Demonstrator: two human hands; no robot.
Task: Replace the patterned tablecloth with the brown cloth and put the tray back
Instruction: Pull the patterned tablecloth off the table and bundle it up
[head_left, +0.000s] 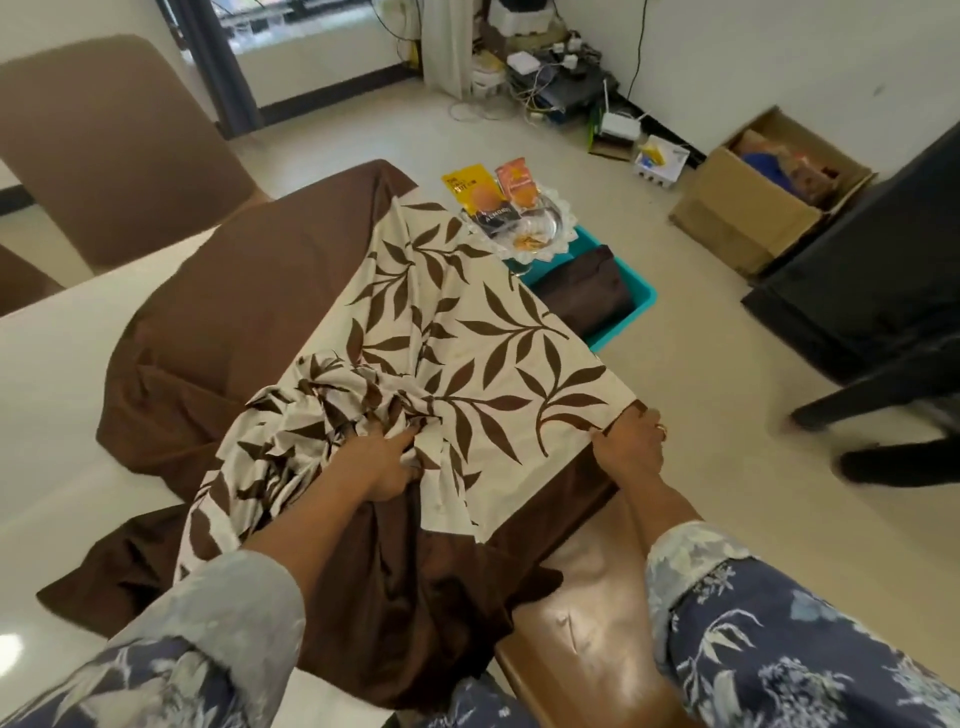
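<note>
The cream tablecloth with brown leaves (467, 332) lies half bunched over a plain brown cloth (234, 312) on the white table (47, 364). My left hand (379, 462) grips the bunched folds near the middle. My right hand (631, 447) pinches the patterned cloth's near right corner at the table edge. A glass tray (540, 228) with snack packets (480, 195) sits on a teal bin (631, 312) on the floor beyond the table. Another folded brown cloth (592, 286) lies inside that bin.
A brown-covered chair (119, 145) stands at the table's far left, and a brown seat (587, 623) is under my right arm. A cardboard box (763, 208), routers and cables (561, 78) line the wall. A black table (883, 291) and someone's foot (898, 462) are at right.
</note>
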